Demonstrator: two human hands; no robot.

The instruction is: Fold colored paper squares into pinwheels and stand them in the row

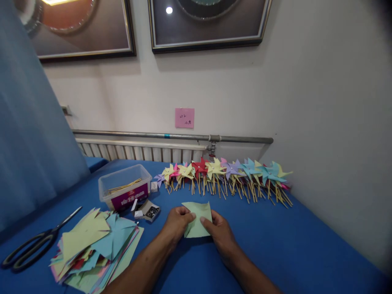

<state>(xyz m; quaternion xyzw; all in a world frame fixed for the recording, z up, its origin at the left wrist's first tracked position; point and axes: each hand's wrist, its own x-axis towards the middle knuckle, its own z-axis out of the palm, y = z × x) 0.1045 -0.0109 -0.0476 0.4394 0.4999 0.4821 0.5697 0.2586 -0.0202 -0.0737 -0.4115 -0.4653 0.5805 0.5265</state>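
Observation:
A pale green square of paper is held above the blue tabletop, its top edge slightly curled. My left hand pinches its left side, thumb on the face toward me. On the right side, my right hand grips it the same way, thumb pressed near the middle. The fingers behind the sheet are partly hidden. To the left lies a pile of coloured paper, some pieces cut. Scissors rest beside that pile. An open small box of metal pins lies beyond my left hand.
A clear plastic tub with thin wooden sticks stands behind the paper pile. Finished paper pinwheels on sticks lie in a long row at the back. A pipe and radiator run along the wall. A blue curtain hangs left.

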